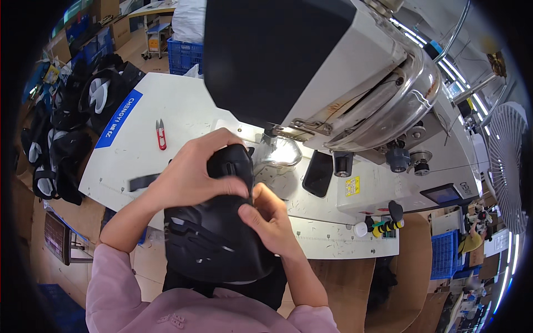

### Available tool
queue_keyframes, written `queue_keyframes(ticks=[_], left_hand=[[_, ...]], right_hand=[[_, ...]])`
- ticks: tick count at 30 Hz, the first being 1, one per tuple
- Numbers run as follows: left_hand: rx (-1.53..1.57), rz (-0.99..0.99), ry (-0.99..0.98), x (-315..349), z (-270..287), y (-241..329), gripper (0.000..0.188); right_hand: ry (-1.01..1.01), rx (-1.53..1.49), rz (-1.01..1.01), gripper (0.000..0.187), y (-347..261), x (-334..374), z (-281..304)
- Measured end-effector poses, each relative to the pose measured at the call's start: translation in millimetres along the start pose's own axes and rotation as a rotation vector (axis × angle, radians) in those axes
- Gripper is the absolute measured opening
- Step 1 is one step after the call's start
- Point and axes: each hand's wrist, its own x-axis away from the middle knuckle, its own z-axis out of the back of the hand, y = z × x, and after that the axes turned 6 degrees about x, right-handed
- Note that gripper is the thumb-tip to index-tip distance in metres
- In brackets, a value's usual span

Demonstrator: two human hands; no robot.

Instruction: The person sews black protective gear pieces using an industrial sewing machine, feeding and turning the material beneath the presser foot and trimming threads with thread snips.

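A black bag (214,244) with a moulded, glossy-detailed panel rests against my lap at the front edge of the white sewing table (119,161). My left hand (191,172) arches over its upper part, thumb and fingers gripping the raised black section. Lower on the right, my right hand (269,219) pinches the bag's edge, thumb bent inward, close to the left thumb. A short black strap (143,182) sticks out to the left beneath my left wrist. Just beyond my hands, the sewing machine (355,83) has its lit work area; the bag is apart from the needle.
Red-handled thread snips (161,136) and a dark phone (318,173) lie on the table. Black-and-white bag pieces (61,144) are heaped at the left. A cardboard box (411,272) stands at the lower right, near thread spools (387,227). A fan (505,166) is far right.
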Motion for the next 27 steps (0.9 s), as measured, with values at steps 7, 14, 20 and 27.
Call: queue_keyframes(ticks=[7, 14, 20, 27], left_hand=[[0.149, 0.158, -0.094, -31.6, -7.6, -34.7, 0.041], [0.17, 0.139, -0.086, -51.9, -5.6, -26.3, 0.029], [0.265, -0.048, -0.005, -52.3, -8.7, -25.3, 0.025], [0.298, -0.032, -0.01, -63.9, -9.7, -41.3, 0.026]], right_hand=[[0.228, 0.064, 0.053, 0.013, 10.7, -13.7, 28.2], [0.519, -0.009, 0.164, 0.01, 13.0, -20.0, 18.3], [0.574, -0.039, 0.224, 0.011, 15.4, -23.1, 11.9], [0.622, -0.088, 0.216, 0.012, 18.6, -24.3, 5.1]])
